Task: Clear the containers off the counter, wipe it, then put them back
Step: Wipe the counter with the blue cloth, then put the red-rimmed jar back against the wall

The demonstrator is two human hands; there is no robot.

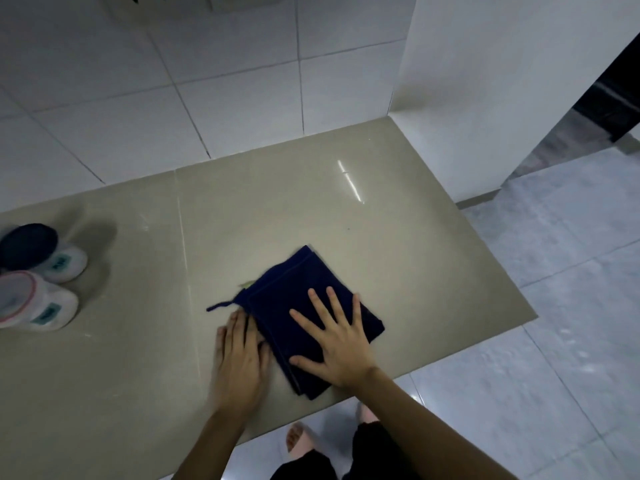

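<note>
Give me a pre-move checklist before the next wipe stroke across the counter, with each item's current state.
1. Right hand flat on the cloth, fingers spread: ok.
2. Left hand at the cloth's left edge: ok, though blurred, so the grip is unclear.
3. Cloth folded and lying flat on the counter: ok.
4. Wiping path to the right and back of the cloth free of containers: ok.
5. The two containers off the counter: not ok, they stand at its far left.
6. Counter already clean: cannot tell; a small speck shows by the cloth's left corner.
</note>
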